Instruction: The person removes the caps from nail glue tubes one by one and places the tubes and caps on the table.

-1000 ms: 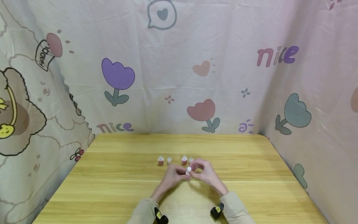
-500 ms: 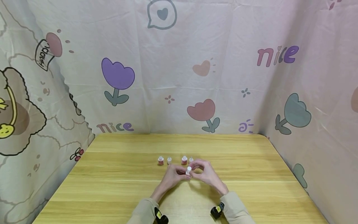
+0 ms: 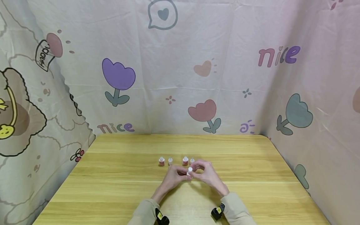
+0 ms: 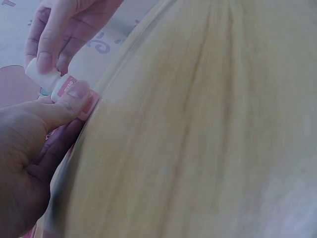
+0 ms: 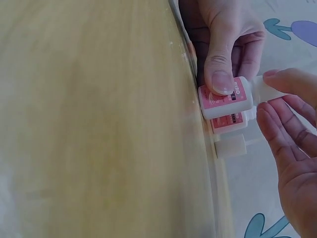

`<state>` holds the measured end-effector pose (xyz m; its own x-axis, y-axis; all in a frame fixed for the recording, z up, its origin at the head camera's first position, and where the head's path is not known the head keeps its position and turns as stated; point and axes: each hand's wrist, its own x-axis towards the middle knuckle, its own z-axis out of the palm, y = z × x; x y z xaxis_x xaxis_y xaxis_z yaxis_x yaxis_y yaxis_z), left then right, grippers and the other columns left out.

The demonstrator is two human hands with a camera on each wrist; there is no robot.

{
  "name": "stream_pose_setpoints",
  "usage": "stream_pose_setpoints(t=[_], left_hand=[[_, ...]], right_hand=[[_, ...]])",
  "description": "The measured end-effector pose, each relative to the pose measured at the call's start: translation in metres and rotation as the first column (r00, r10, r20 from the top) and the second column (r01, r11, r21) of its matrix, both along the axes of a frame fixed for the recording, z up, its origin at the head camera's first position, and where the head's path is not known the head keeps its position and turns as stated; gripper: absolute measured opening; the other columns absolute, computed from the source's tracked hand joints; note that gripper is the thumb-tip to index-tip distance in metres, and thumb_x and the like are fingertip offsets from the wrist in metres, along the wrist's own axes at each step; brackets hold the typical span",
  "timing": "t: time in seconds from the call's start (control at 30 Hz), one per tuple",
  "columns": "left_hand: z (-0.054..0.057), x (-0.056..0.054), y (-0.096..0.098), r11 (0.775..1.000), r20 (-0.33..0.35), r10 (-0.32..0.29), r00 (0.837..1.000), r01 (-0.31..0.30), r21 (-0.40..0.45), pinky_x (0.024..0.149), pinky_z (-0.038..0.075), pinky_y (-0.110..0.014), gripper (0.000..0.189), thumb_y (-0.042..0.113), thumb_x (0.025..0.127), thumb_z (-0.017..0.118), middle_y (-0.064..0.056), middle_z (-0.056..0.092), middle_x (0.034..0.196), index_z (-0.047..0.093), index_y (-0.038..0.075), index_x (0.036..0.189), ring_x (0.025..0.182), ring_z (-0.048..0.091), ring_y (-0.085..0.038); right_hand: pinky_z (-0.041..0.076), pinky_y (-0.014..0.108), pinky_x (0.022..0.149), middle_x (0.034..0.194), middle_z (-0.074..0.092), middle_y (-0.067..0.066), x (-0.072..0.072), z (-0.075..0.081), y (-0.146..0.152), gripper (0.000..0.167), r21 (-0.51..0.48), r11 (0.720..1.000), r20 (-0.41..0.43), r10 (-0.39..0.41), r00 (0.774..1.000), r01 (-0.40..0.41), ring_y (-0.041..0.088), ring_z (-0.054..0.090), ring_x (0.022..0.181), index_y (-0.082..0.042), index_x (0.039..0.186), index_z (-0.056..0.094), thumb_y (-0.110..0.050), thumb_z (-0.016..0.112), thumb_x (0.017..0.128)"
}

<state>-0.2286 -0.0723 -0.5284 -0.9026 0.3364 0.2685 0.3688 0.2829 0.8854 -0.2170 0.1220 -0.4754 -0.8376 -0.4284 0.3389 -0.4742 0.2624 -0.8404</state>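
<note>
Between both hands, over the middle of the table, stands a small white glue bottle [image 5: 237, 102] with a pink label and a white cap [image 4: 41, 73]. My left hand [image 3: 175, 178] grips the bottle's body between thumb and fingers, the thumb lying across the label. My right hand [image 3: 208, 175] pinches the cap at the top, as the right wrist view shows. Just beyond the hands, a second bottle [image 3: 185, 161] with a red-pink label stands upright beside a loose white cap [image 3: 192, 161] with a thin pin pointing up.
Farther left on the wooden table [image 3: 118, 175] stand another labelled bottle [image 3: 161, 162] and its loose white cap [image 3: 170, 161]. A printed cloth [image 3: 168, 78] hangs behind the table and along its sides. Each wrist wears a black camera.
</note>
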Motion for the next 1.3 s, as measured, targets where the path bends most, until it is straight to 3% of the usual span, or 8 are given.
stream_pose_setpoints(t=[0.27, 0.4, 0.53, 0.7, 0.93, 1.13, 1.3], left_hand=[[-0.001, -0.001, 0.0, 1.0, -0.003, -0.002, 1.0, 0.002, -0.001, 0.069, 0.057, -0.019, 0.017, 0.015, 0.079, 0.085, -0.009, 0.08, 0.088, 0.081, 0.008, 0.094, 0.074, 0.071, -0.001], [-0.001, -0.002, 0.0, 1.0, -0.008, -0.003, 1.0, 0.003, 0.0, 0.069, 0.057, -0.019, 0.017, 0.014, 0.079, 0.085, -0.008, 0.08, 0.088, 0.081, 0.008, 0.094, 0.075, 0.07, -0.001], [-0.001, -0.002, 0.0, 1.0, -0.008, -0.001, 1.0, 0.001, -0.001, 0.069, 0.057, -0.019, 0.018, 0.014, 0.078, 0.086, -0.009, 0.08, 0.088, 0.081, 0.008, 0.095, 0.074, 0.07, -0.001], [-0.001, -0.002, 0.0, 1.0, -0.002, -0.004, 1.0, 0.004, 0.002, 0.069, 0.057, -0.02, 0.018, 0.013, 0.078, 0.085, -0.01, 0.079, 0.088, 0.08, 0.007, 0.094, 0.073, 0.07, -0.002], [-0.002, -0.001, 0.001, 1.0, -0.011, 0.0, 1.0, 0.0, 0.002, 0.069, 0.057, -0.019, 0.017, 0.014, 0.078, 0.086, -0.009, 0.079, 0.087, 0.081, 0.008, 0.094, 0.073, 0.071, -0.003], [-0.002, -0.001, 0.001, 1.0, -0.012, 0.0, 1.0, 0.0, 0.01, 0.068, 0.056, -0.019, 0.016, 0.014, 0.078, 0.086, -0.009, 0.079, 0.086, 0.081, 0.009, 0.093, 0.073, 0.071, -0.004], [-0.001, -0.001, 0.001, 1.0, -0.004, -0.004, 1.0, 0.004, 0.014, 0.069, 0.057, -0.019, 0.016, 0.013, 0.079, 0.085, -0.009, 0.079, 0.086, 0.081, 0.008, 0.093, 0.073, 0.071, -0.002]], right_hand=[[0.058, 0.051, 0.089, 0.097, 0.069, 0.026, 0.003, 0.006, 0.0, 0.017, -0.016, 0.999, -0.004, 0.038, 0.999, -0.038, 0.03, 0.068, 0.085, 0.011, 0.1, 0.069, 0.011, 0.072, 0.083], [0.056, 0.054, 0.091, 0.099, 0.07, 0.027, -0.003, -0.006, 0.001, 0.02, -0.006, 0.999, 0.012, 0.035, 0.999, -0.035, 0.035, 0.068, 0.087, 0.011, 0.101, 0.068, 0.013, 0.071, 0.082], [0.058, 0.05, 0.089, 0.1, 0.071, 0.023, -0.012, -0.021, 0.001, 0.023, 0.016, 1.0, 0.002, 0.001, 1.0, -0.001, 0.038, 0.066, 0.087, 0.007, 0.103, 0.07, 0.007, 0.077, 0.081], [0.059, 0.039, 0.083, 0.096, 0.071, 0.013, -0.016, -0.026, 0.002, 0.024, 0.034, 0.998, -0.016, -0.042, 0.999, 0.043, 0.026, 0.065, 0.084, -0.004, 0.101, 0.072, -0.006, 0.083, 0.08], [0.059, 0.035, 0.081, 0.091, 0.072, 0.009, -0.015, -0.025, 0.002, 0.017, 0.016, 0.999, -0.026, -0.051, 0.998, 0.052, 0.014, 0.065, 0.081, -0.008, 0.094, 0.073, -0.009, 0.083, 0.081], [0.06, 0.04, 0.083, 0.092, 0.072, 0.016, -0.014, -0.024, 0.001, 0.015, 0.02, 0.999, -0.038, -0.049, 0.998, 0.05, 0.014, 0.066, 0.081, -0.001, 0.095, 0.073, 0.0, 0.08, 0.082], [0.06, 0.045, 0.085, 0.095, 0.071, 0.024, -0.012, -0.024, 0.0, 0.018, 0.017, 1.0, -0.052, -0.024, 0.998, 0.025, 0.024, 0.068, 0.082, 0.008, 0.098, 0.07, 0.009, 0.076, 0.081]])
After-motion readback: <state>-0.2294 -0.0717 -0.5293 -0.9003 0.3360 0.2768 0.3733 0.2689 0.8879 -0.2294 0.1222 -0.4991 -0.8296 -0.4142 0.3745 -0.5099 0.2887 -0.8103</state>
